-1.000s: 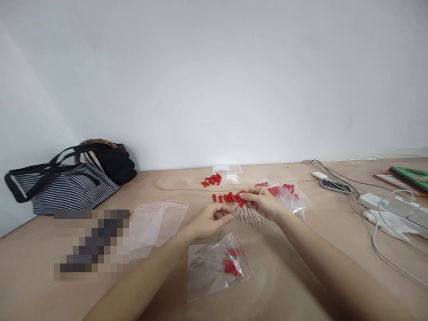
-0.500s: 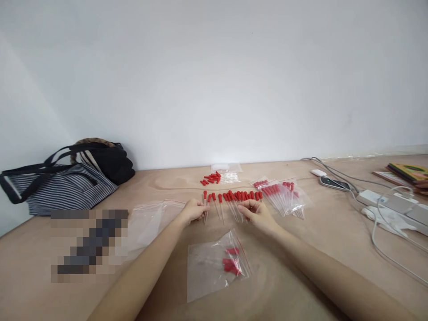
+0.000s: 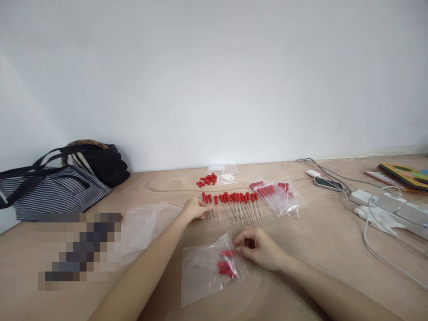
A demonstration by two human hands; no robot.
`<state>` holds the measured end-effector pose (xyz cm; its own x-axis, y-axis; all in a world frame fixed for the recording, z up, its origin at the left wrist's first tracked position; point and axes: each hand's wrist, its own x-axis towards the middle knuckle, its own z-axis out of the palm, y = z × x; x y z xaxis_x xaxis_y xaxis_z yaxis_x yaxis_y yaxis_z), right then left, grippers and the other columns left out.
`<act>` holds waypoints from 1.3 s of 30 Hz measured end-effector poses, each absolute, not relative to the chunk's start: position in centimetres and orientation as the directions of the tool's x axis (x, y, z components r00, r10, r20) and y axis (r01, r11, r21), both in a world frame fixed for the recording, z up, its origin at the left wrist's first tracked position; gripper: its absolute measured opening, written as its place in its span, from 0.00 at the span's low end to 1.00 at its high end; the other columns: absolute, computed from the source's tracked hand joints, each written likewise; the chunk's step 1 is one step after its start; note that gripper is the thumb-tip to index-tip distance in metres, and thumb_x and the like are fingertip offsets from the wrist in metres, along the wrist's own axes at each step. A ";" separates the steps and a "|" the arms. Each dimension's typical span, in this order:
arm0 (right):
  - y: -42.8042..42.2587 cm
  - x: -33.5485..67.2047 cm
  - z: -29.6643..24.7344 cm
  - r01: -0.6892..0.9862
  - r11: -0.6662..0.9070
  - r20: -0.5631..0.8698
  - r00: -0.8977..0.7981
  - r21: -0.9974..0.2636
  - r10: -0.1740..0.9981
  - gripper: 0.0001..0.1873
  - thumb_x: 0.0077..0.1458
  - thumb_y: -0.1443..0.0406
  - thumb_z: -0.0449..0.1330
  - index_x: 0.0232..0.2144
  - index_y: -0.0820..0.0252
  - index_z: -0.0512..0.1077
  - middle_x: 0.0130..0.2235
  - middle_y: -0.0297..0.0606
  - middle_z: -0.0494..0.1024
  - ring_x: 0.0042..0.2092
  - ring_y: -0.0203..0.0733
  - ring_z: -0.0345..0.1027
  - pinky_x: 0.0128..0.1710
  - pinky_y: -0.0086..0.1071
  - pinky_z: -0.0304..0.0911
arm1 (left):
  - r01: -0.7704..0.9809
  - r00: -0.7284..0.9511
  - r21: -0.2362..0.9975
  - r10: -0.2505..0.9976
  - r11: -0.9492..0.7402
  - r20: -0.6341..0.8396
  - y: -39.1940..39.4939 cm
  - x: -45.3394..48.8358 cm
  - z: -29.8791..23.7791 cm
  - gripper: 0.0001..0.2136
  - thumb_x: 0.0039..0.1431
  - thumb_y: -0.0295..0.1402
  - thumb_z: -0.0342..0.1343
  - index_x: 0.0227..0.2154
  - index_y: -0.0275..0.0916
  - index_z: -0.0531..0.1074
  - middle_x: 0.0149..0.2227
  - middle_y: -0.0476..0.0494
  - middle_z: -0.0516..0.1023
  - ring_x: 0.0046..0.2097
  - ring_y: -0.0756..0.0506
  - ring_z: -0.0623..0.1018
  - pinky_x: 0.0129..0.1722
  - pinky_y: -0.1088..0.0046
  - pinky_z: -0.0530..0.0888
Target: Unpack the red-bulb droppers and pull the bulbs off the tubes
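The right hand (image 3: 262,250) has been drawn back from the row of red-capped droppers (image 3: 235,197) to the clear bag (image 3: 197,278) in front; its fingers are loosely curled at the bag's edge, though whether anything is pinched cannot be told. The left hand (image 3: 195,209), nearly closed, is kept at the row's left end, its grip unclear. Attention now appears divided between row and bag. Beyond, loose red caps (image 3: 207,180) are seen.

Open tabletop (image 3: 321,236) left of the power strip (image 3: 391,203), dropper row (image 3: 235,197) before loose bulbs (image 3: 207,180)
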<state>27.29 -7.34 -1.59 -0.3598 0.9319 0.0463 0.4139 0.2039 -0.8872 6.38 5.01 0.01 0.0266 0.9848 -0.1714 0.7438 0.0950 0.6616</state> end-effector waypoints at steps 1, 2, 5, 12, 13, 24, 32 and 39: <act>-7.3 27.2 -1.5 0.422 0.221 0.054 -0.372 -0.879 0.927 0.05 0.43 0.70 0.57 0.25 0.60 0.73 0.25 0.32 0.70 0.25 0.31 0.60 0.26 0.25 0.56 | 0.756 0.024 0.649 0.987 0.086 -0.159 5.0 6.3 0.1 0.15 0.40 0.42 0.60 0.13 0.36 0.67 0.08 0.53 0.64 0.13 0.53 0.64 0.15 0.80 0.58; -7.3 27.1 -1.4 0.433 0.233 0.058 -0.380 -0.871 0.923 0.06 0.42 0.71 0.57 0.25 0.60 0.73 0.26 0.32 0.70 0.25 0.30 0.60 0.25 0.25 0.56 | 0.766 0.023 0.638 0.989 0.075 -0.144 5.0 6.3 0.1 0.15 0.41 0.42 0.60 0.14 0.36 0.67 0.08 0.53 0.64 0.13 0.52 0.64 0.15 0.79 0.58; -7.2 27.0 -1.4 0.470 0.245 0.042 -0.402 -0.848 0.915 0.09 0.40 0.73 0.56 0.26 0.60 0.74 0.27 0.32 0.69 0.25 0.30 0.59 0.25 0.24 0.55 | 0.788 0.021 0.616 0.998 0.020 -0.059 4.4 6.2 0.5 0.15 0.44 0.44 0.57 0.18 0.37 0.68 0.11 0.52 0.67 0.16 0.50 0.68 0.19 0.78 0.61; -7.4 27.2 -1.2 0.487 0.247 0.011 -0.437 -0.838 0.899 0.09 0.42 0.70 0.58 0.27 0.58 0.76 0.28 0.33 0.69 0.27 0.31 0.59 0.27 0.25 0.55 | 0.655 0.513 0.535 0.834 -0.533 0.204 -4.3 4.2 1.5 0.15 0.49 0.43 0.55 0.38 0.40 0.70 0.41 0.43 0.73 0.43 0.43 0.71 0.44 0.68 0.67; -7.4 27.1 -1.1 0.482 0.248 0.006 -0.449 -0.841 0.893 0.08 0.42 0.68 0.59 0.28 0.58 0.76 0.28 0.33 0.69 0.28 0.31 0.60 0.28 0.25 0.56 | 0.610 0.614 0.512 0.769 -0.604 0.176 -5.8 3.7 1.4 0.23 0.46 0.44 0.57 0.45 0.42 0.67 0.48 0.42 0.69 0.48 0.41 0.69 0.47 0.65 0.66; -7.6 26.8 -0.5 0.495 0.339 0.018 -0.545 -0.800 0.838 0.20 0.32 0.58 0.67 0.33 0.55 0.75 0.30 0.31 0.67 0.29 0.32 0.58 0.28 0.25 0.52 | 0.611 0.618 0.517 0.769 -0.599 0.162 -8.7 4.4 0.3 0.20 0.52 0.33 0.52 0.49 0.43 0.62 0.46 0.43 0.69 0.48 0.42 0.69 0.48 0.62 0.66; -7.5 26.9 -0.6 0.472 0.329 0.006 -0.565 -0.818 0.825 0.16 0.41 0.69 0.58 0.36 0.54 0.75 0.30 0.32 0.69 0.28 0.30 0.58 0.26 0.23 0.52 | 0.635 0.539 0.525 0.812 -0.566 0.223 -8.5 5.1 0.0 0.15 0.52 0.32 0.53 0.44 0.41 0.66 0.41 0.44 0.72 0.43 0.43 0.71 0.44 0.64 0.69; -7.1 27.0 -0.7 0.434 0.307 -0.006 -0.585 -0.847 0.811 0.20 0.35 0.58 0.66 0.36 0.54 0.75 0.29 0.30 0.69 0.27 0.31 0.57 0.25 0.24 0.51 | 0.618 0.550 0.521 0.797 -0.589 0.249 -8.5 5.2 0.2 0.13 0.52 0.32 0.53 0.42 0.41 0.67 0.38 0.45 0.73 0.41 0.44 0.72 0.41 0.66 0.69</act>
<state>26.96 -7.11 -0.70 -0.5847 0.8112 -0.0055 0.4340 0.3071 -0.8470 5.19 -8.53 0.17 0.5497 0.7973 0.2491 0.6183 -0.5889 0.5205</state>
